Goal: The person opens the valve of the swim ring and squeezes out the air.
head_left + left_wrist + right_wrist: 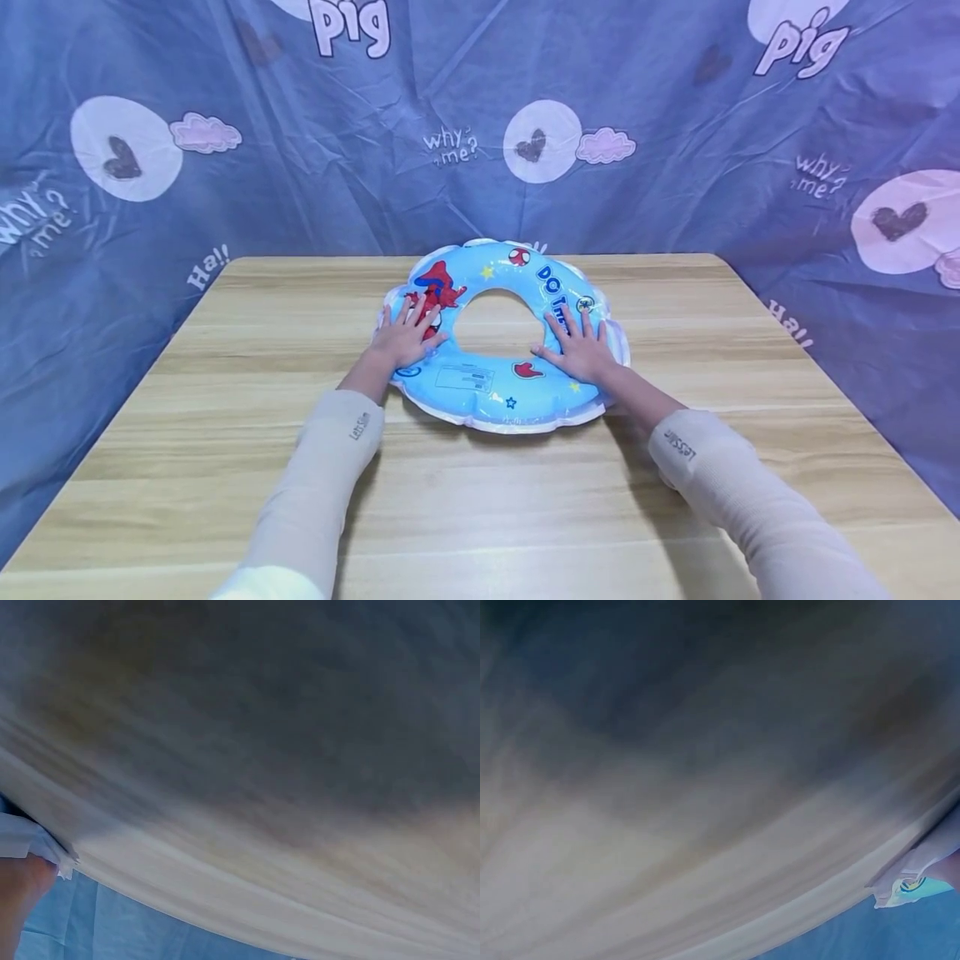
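Note:
A blue inflatable swim ring [495, 396] with red cartoon figures, stars and lettering lies flat on the wooden table [510, 517]. My left hand [406, 340] rests on the ring's left side, fingers spread and straight. On its right side lies my right hand [583, 348], palm down with the fingers also spread. In the left wrist view, a bit of the ring's pale edge [30, 840] shows beside part of the left hand [21, 896]. The right wrist view catches a corner of the ring [907, 889]; dark, blurred tabletop fills most of both wrist views.
A blue-grey cloth [360, 167] printed with words, hearts and clouds hangs behind and beside the table. The ring lies near the table's far edge. Bare wood shows through the ring's hole and around it.

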`<state>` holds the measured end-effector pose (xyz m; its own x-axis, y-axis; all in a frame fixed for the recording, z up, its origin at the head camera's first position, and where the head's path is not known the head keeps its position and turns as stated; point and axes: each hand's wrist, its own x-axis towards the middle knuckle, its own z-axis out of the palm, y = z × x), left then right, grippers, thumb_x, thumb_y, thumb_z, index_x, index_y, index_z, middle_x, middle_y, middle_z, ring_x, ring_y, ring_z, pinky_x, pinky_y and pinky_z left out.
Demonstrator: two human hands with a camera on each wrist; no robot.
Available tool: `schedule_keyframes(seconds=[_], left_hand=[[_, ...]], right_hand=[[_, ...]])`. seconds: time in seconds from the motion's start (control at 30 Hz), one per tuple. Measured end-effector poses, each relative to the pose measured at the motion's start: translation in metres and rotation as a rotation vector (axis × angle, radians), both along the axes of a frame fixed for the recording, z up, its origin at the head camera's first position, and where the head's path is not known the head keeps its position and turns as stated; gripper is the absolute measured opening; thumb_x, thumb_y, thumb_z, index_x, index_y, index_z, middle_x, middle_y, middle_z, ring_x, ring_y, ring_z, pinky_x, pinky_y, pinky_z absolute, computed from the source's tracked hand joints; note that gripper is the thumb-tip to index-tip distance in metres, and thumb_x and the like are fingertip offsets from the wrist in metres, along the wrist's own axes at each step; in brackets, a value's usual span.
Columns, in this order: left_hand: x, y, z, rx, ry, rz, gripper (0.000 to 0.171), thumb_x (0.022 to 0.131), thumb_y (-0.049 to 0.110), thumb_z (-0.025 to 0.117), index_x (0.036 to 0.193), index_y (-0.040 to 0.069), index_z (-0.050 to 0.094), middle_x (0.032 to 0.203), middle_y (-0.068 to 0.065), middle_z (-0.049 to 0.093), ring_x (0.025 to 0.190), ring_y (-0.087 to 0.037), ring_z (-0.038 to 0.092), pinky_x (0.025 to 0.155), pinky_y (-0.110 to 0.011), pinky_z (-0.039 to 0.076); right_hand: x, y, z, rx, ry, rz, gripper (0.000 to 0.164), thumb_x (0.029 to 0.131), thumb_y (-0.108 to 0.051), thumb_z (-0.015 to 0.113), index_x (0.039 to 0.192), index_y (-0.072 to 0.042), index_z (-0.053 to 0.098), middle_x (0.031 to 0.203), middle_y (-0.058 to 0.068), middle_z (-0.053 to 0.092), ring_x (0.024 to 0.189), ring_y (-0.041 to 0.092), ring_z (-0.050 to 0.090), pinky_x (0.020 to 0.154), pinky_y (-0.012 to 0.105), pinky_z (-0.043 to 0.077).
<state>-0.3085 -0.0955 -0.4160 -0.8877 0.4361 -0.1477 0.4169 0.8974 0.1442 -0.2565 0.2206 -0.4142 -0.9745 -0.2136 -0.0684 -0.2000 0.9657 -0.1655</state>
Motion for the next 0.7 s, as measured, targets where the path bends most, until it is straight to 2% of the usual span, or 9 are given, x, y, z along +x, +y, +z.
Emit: schedule_keyframes(seconds=[0.2,0.37,0.5,0.6,0.7], left_hand=[[0.002,0.003,0.002,0.001,-0.012,0.016,0.072,0.091,0.062,0.022,0.149,0.022,0.004,0.153,-0.010,-0.005,0.135,-0.035,-0.011,0.100,-0.057,-0.014],[0.017,0.011,0.007,0.005,-0.034,0.043,0.074,0.091,0.062,0.024,0.149,0.019,0.005,0.152,-0.014,-0.003,0.134,-0.039,-0.009,0.099,-0.060,-0.011],[0.030,0.013,0.012,0.016,-0.070,0.080,0.075,0.091,0.061,0.028,0.149,0.017,0.007,0.152,-0.016,-0.002,0.134,-0.040,-0.009,0.100,-0.062,-0.007],[0.038,0.011,0.016,0.039,-0.094,0.113,0.074,0.092,0.060,0.030,0.149,0.017,0.009,0.152,-0.016,-0.001,0.134,-0.039,-0.008,0.100,-0.062,-0.007],[0.043,0.007,0.019,0.118,-0.104,0.114,0.073,0.093,0.058,0.030,0.148,0.014,0.011,0.151,-0.017,-0.001,0.134,-0.039,-0.010,0.100,-0.061,-0.008]], right_hand=[[-0.003,0.007,0.002,-0.023,0.005,0.028,0.079,0.089,-0.063,0.035,0.149,-0.016,0.015,0.152,0.016,0.001,0.132,0.044,-0.009,0.098,0.065,-0.006],[-0.007,0.019,0.015,-0.067,-0.022,0.086,0.075,0.090,-0.058,0.040,0.148,-0.014,0.019,0.151,0.017,0.006,0.133,0.046,-0.004,0.099,0.064,-0.003],[-0.005,0.020,0.033,-0.097,-0.058,0.123,0.067,0.092,-0.053,0.040,0.143,-0.010,0.034,0.148,0.018,0.022,0.132,0.048,0.006,0.100,0.063,0.002],[0.005,0.011,0.048,-0.116,-0.045,0.186,0.060,0.095,-0.049,0.039,0.136,-0.006,0.045,0.141,0.016,0.037,0.131,0.046,0.016,0.102,0.060,0.005],[0.025,-0.005,0.057,-0.157,0.003,0.312,0.057,0.095,-0.046,0.041,0.135,-0.006,0.046,0.139,0.014,0.041,0.131,0.042,0.022,0.105,0.056,0.008]])
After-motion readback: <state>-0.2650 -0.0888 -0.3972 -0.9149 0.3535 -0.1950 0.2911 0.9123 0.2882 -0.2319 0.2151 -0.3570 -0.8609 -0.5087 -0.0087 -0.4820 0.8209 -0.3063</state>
